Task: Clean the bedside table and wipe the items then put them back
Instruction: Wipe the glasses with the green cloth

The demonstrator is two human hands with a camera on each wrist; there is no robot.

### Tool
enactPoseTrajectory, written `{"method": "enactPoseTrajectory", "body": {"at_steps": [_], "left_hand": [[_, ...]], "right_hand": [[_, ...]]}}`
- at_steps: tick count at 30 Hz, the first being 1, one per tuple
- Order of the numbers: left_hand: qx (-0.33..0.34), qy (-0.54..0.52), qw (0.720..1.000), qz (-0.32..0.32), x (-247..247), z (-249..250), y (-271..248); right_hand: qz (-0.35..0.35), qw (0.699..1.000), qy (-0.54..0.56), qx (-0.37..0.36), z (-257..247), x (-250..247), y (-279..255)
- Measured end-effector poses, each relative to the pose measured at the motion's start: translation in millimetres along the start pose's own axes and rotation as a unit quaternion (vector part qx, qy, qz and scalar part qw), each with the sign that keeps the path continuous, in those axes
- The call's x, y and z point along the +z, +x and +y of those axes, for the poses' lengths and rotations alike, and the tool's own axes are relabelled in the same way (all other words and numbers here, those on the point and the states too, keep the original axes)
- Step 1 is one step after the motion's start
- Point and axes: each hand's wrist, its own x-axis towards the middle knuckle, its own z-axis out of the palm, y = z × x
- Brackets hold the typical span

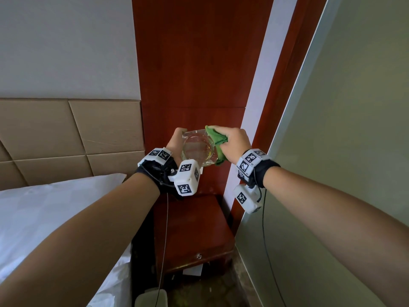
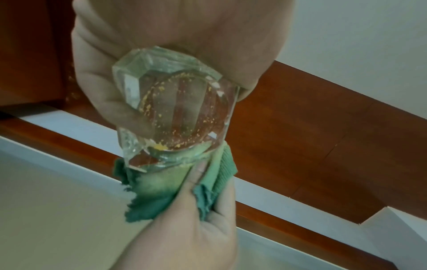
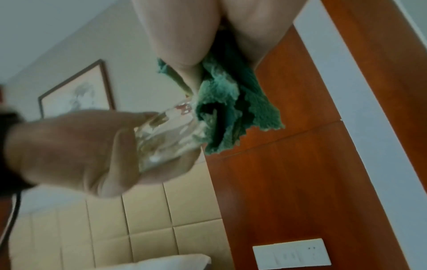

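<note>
Head view, operator: why is the glass ashtray [image 1: 197,149] raised at frame centre, above the bedside table [image 1: 192,229]?

Technician: The left hand [image 1: 174,142] grips it edge-on, probably to expose its far edge. The right hand [image 1: 235,144] clutches the green cloth [image 1: 218,140] against that edge (wiping contact). Clear faceted glass; yellow specks dot the round bowl.

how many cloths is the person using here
1: a green cloth, gripped by the right hand against the rim of the glass ashtray that the left hand holds.
</note>
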Motion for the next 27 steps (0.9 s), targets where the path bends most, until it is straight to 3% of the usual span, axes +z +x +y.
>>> {"method": "enactPoseTrajectory", "body": {"at_steps": [6,13,17,21,24,27], "left_hand": [[0.02,-0.084,0.996,0.033,-8.4,1.7,6.6],[0.038,-0.103,0.991,0.074,-10.5,-1.0,9.6],[0.067,-0.047,0.993,0.082,-11.6,1.3,6.2],[0.07,0.034,0.994,0.082,-17.7,7.4,1.8],[0.114,0.122,0.975,0.147,-15.2,9.2,-2.2],[0.124,0.127,0.973,0.145,-12.2,5.6,-3.0]], "right_hand": [[-0.068,0.992,-0.088,-0.061,1.5,4.9,-19.3],[-0.096,0.976,-0.158,-0.118,5.5,15.7,-27.5],[-0.111,0.984,-0.111,-0.085,5.6,12.7,-27.4],[-0.062,0.995,-0.058,-0.047,5.5,11.2,-23.2],[-0.013,0.997,-0.029,-0.068,5.1,12.1,-19.0],[0.012,0.994,-0.045,-0.097,2.4,16.2,-14.5]]}}
